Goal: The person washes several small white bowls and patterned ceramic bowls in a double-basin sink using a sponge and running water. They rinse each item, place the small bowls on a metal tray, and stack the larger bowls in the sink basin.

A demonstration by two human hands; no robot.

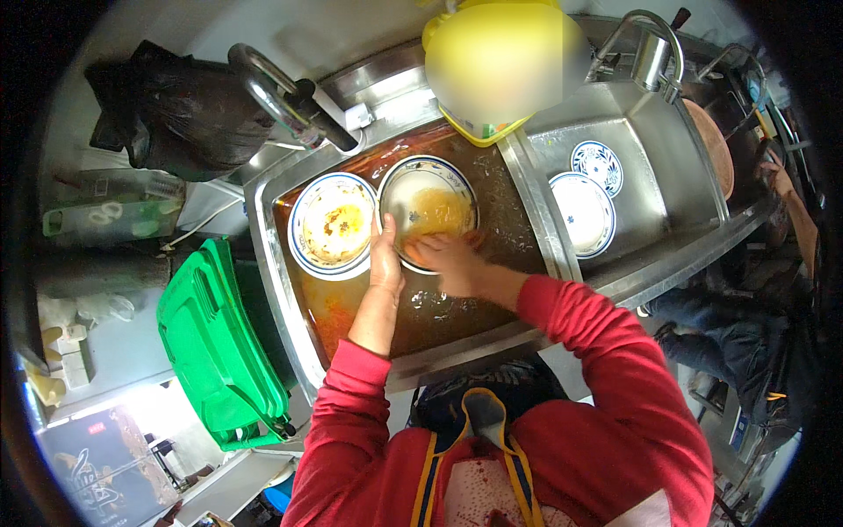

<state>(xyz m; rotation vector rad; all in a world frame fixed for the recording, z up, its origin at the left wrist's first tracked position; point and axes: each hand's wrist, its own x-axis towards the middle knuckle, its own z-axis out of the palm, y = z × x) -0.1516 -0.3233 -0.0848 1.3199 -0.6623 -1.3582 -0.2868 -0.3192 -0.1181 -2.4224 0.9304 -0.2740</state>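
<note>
My left hand (386,258) grips the left rim of a white bowl (395,197) with a blue-patterned edge, thumb up along its side. Over the bowl's near side is my right hand (451,260), blurred, its fingers reaching inside; whether they hold anything cannot be made out. A yellowish patch (442,209), cloudy liquid or a scrubber, shows in the bowl. Touching or close on the left, a second white bowl (336,221) carries orange-brown oily residue. Both sit in a steel sink basin (269,263) of murky brown water (474,306) with reddish oil along its edges.
Two blue-and-white dishes, a small plate (597,165) and a bowl (583,214), lie in the right basin. Faucets (263,79) (649,26) rise behind. A yellow container (490,136) stands at the back. Left are a green lidded bin (217,349) and black bag (191,109). Another person's hand (779,172) shows far right.
</note>
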